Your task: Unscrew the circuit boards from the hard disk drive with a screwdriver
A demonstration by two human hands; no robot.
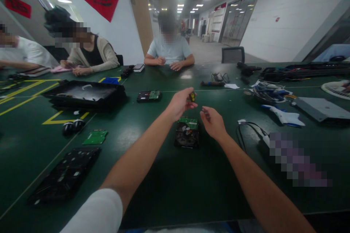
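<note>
My left hand (180, 102) is raised over the dark green table (153, 185) and pinches a small black and yellow tool (192, 97) between thumb and fingers. My right hand (212, 122) hovers just to its right with the fingers loosely curled, and I see nothing in it. Directly below both hands lies an opened hard drive (187, 133) with a green circuit board at its far end.
A second hard drive (149, 96) lies farther back. A black tray (83, 94), a loose green board (95, 137) and a black panel (65, 174) are on the left. Cables (250, 131) and tools lie on the right. Three people sit across the table.
</note>
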